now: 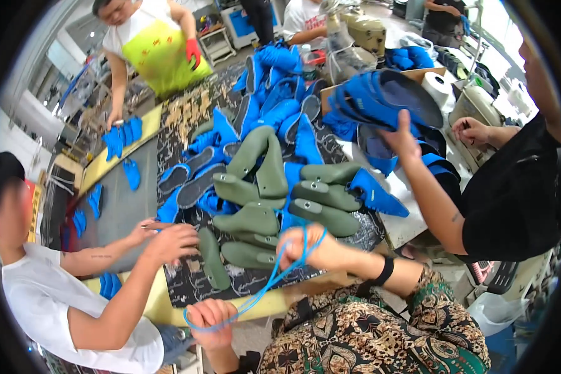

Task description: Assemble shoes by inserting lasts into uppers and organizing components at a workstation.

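A light blue cord (pixel 260 294) runs in loops between my two hands, above the near edge of the table. My left hand (pixel 210 323), lower and nearer to me, is closed on one end of it. Farther right, my right hand (pixel 313 248) is closed round the other end, with a loop standing over the fingers. Just beyond my right hand lie several dark green shoe lasts (pixel 249 219) in a heap. Blue fabric shoe uppers with dark grey soles (pixel 201 186) are piled behind and among them.
To the left, a co-worker in white (pixel 62 280) reaches over the table's corner. At the right, another person's hand (pixel 406 140) holds a blue shoe upper (pixel 380 103). Across the table, someone in a yellow apron (pixel 165 53) stands by a conveyor belt (pixel 131 206) carrying blue pieces.
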Action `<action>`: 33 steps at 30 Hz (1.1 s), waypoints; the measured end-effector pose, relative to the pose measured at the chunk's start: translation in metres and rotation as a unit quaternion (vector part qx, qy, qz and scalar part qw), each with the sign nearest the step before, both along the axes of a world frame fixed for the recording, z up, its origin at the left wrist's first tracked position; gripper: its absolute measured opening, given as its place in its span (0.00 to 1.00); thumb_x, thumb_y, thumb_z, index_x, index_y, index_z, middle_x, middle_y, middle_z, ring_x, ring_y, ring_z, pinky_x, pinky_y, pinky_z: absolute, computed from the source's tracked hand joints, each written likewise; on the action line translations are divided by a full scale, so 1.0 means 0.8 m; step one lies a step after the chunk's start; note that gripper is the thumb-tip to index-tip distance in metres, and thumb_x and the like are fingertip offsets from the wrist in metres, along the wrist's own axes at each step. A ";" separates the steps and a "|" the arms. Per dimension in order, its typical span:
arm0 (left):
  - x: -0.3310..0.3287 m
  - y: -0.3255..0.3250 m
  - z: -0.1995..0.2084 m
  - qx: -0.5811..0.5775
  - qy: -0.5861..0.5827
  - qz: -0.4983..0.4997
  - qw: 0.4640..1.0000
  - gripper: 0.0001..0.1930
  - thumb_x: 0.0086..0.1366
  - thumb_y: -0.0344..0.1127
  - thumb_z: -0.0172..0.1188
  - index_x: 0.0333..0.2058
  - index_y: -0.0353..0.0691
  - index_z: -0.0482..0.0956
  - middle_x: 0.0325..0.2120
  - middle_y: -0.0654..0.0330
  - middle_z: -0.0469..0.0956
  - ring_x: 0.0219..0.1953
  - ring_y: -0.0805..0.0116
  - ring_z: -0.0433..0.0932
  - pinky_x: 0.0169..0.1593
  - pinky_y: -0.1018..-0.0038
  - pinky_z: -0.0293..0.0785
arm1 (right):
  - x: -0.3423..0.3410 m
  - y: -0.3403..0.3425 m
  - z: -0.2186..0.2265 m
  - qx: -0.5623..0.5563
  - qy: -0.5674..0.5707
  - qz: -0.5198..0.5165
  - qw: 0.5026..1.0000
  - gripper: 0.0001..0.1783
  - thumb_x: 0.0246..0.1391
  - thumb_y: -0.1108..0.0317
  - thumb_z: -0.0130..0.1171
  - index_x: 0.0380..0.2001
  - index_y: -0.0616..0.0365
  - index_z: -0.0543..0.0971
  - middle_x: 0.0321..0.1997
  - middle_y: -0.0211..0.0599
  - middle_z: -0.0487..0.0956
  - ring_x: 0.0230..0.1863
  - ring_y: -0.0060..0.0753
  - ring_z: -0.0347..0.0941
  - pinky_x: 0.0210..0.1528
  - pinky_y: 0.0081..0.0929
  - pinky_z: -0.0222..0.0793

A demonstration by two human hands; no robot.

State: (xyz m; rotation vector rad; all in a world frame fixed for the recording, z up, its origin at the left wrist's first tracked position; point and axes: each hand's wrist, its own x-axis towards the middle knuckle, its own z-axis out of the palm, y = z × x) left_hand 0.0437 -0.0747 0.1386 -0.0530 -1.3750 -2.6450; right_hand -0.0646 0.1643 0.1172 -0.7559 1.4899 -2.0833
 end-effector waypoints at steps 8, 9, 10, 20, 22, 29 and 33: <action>0.026 -0.036 -0.034 -0.044 0.004 0.079 0.996 0.25 0.66 0.50 0.37 0.14 0.42 0.57 0.07 0.63 0.57 0.10 0.71 0.55 0.14 0.76 0.55 | 0.015 -0.034 -0.014 -0.204 -0.492 0.078 0.843 0.18 0.45 0.73 0.48 0.42 0.66 0.70 0.35 0.46 0.75 0.39 0.43 0.73 0.47 0.38 0.69; 0.034 -0.037 -0.048 -0.052 -0.039 0.108 0.992 0.24 0.66 0.50 0.39 0.14 0.42 0.57 0.08 0.62 0.58 0.10 0.72 0.56 0.14 0.76 0.56 | 0.023 -0.025 -0.028 -0.205 -0.561 0.002 0.802 0.18 0.44 0.73 0.47 0.42 0.66 0.70 0.34 0.46 0.75 0.38 0.44 0.74 0.46 0.39 0.69; 0.029 -0.037 -0.068 -0.085 -0.065 0.120 0.987 0.23 0.66 0.48 0.39 0.14 0.42 0.57 0.08 0.62 0.58 0.10 0.72 0.57 0.15 0.76 0.56 | 0.014 -0.015 -0.041 -0.255 -0.531 -0.035 0.807 0.18 0.44 0.73 0.46 0.41 0.66 0.70 0.34 0.46 0.75 0.38 0.44 0.74 0.46 0.39 0.69; -0.021 0.052 -0.106 -0.364 -0.102 0.035 0.925 0.08 0.58 0.28 0.53 0.35 0.31 0.72 0.28 0.60 0.73 0.24 0.77 0.69 0.29 0.81 0.67 | -0.026 -0.007 0.057 -0.019 -0.123 -0.119 0.985 0.11 0.55 0.63 0.49 0.28 0.60 0.73 0.18 0.25 0.70 0.17 0.17 0.61 0.18 0.16 0.53; -0.025 0.053 -0.099 -0.402 -0.066 0.027 0.913 0.09 0.56 0.26 0.54 0.38 0.34 0.73 0.32 0.60 0.73 0.28 0.76 0.69 0.33 0.79 0.68 | -0.019 -0.009 0.112 -0.041 0.188 -0.021 0.981 0.11 0.55 0.63 0.49 0.30 0.60 0.73 0.20 0.26 0.73 0.21 0.15 0.63 0.20 0.17 0.59; -0.034 0.056 -0.122 -0.301 -0.058 0.051 0.950 0.27 0.51 0.31 0.61 0.49 0.32 0.63 0.51 0.49 0.62 0.51 0.63 0.64 0.52 0.66 0.60 | -0.003 -0.052 -0.010 0.214 0.320 -0.018 0.923 0.07 0.51 0.68 0.48 0.25 0.60 0.66 0.16 0.51 0.69 0.21 0.57 0.67 0.21 0.46 0.59; 0.010 -0.018 -0.215 -0.718 -0.111 0.273 0.631 0.27 0.48 0.35 0.58 0.49 0.35 0.64 0.50 0.46 0.62 0.57 0.53 0.57 0.56 0.54 0.50 | 0.050 -0.012 -0.083 0.311 0.223 -0.063 0.922 0.06 0.51 0.68 0.49 0.28 0.58 0.69 0.17 0.52 0.69 0.21 0.58 0.67 0.22 0.45 0.61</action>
